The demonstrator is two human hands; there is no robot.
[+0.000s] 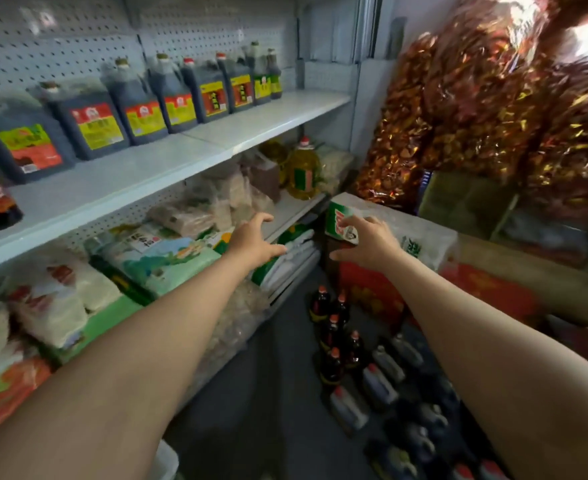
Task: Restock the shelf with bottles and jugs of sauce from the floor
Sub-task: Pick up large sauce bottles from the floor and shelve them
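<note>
I am reaching both arms forward with nothing in either grip; my left hand is hovering with fingers spread and loosely bent in front of the lower shelf's bagged goods; my right hand is hanging likewise open, fingers splayed, in front of a white and green box that is sitting on stacked red cartons; the shelf above is carrying a row of dark sauce jugs along its back, with its front and right end bare; down on the floor the red-capped bottles are standing in a cluster, and the floor jugs are lying just beside them to the right; shiny red and gold bags are piling up at the right.
</note>
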